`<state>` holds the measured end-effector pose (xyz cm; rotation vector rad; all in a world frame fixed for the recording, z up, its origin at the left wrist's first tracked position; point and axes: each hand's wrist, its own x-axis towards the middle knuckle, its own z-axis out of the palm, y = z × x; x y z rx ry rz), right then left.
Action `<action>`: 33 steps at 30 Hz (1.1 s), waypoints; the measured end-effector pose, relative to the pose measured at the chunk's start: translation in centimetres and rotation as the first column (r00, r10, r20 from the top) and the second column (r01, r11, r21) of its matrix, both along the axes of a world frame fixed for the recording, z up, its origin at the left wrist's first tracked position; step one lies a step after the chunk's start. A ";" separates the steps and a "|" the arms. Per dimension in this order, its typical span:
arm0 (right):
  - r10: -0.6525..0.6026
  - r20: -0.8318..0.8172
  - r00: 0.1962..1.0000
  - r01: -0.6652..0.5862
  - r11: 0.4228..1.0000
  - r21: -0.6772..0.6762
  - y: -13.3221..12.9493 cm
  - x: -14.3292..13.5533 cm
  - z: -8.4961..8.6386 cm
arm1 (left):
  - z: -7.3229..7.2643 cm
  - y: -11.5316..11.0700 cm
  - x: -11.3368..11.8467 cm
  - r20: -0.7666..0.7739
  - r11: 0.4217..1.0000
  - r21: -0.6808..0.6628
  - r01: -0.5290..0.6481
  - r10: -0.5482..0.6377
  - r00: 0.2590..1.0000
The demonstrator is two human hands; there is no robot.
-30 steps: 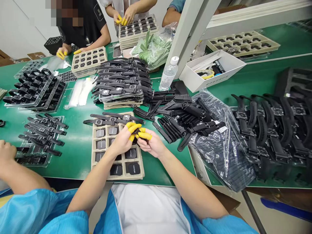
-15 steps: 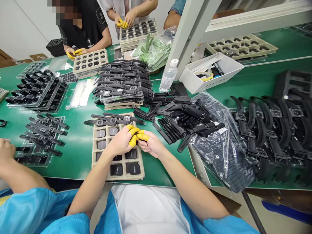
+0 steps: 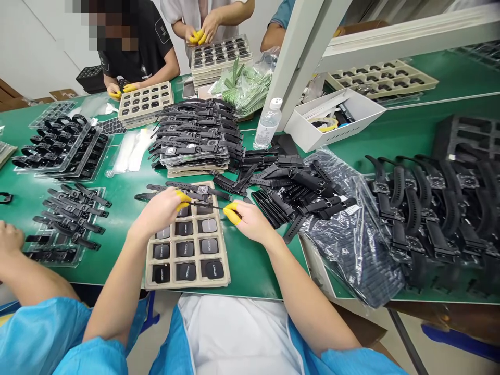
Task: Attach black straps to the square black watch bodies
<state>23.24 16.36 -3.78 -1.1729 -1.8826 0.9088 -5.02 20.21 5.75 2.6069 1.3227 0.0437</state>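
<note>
At the far left of the green table point(image 3: 253, 273), a co-worker's bare hand point(image 3: 10, 239) rests near a clear tray of strapped watches point(image 3: 70, 216) laid out in slanting rows. Behind these stand stacked clear trays of curled watches point(image 3: 52, 146). Further back, a person in a black shirt point(image 3: 135, 47) works with yellow-covered fingertips beside a small beige tray point(image 3: 146, 100) of dark pieces.

The left hand point(image 3: 156, 211) is over the upper left part of the front tray point(image 3: 187, 284). Its yellow-covered fingers are closed in a pinch on one end of a thin black strip point(image 3: 207, 206). The strip is held above the tray, nearly level, and spans the gap between the two hands; its exact type cannot be told at this angle. Black square pieces point(image 3: 185, 249), several with pale lettering, sit in the tray's compartments. Strapped watches point(image 3: 201, 190) lie across the far end of the same tray. Behind it rises a tall stack of watches point(image 3: 195, 127).

The right hand point(image 3: 253, 221), just beyond the tray's right edge, pinches the other end of the strip with its yellow-covered fingers, closed at the tips.

A water bottle point(image 3: 267, 125) stands upright behind a heap of loose black straps point(image 3: 289, 182). Next come an open white box point(image 3: 336, 125), a clear plastic bag point(image 3: 351, 245) with dark contents, and further rows of watches point(image 3: 429, 198) at the far right.
</note>
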 end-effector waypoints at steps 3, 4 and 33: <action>-0.067 0.064 0.996 0.065 0.997 0.035 0.2 -0.3 -0.8 | -0.4 1.3 -0.9 -0.090 1.000 0.004 0.028 -0.027 0.996; -0.095 0.081 0.992 0.094 0.995 0.020 0.2 -0.5 -1.1 | -0.9 1.6 -1.0 -0.094 1.000 -0.005 0.021 -0.022 0.995; -0.451 -0.481 0.752 0.483 0.873 -0.063 1.2 0.5 0.2 | -2.9 -2.6 -1.4 0.000 0.986 0.078 -0.148 0.149 0.989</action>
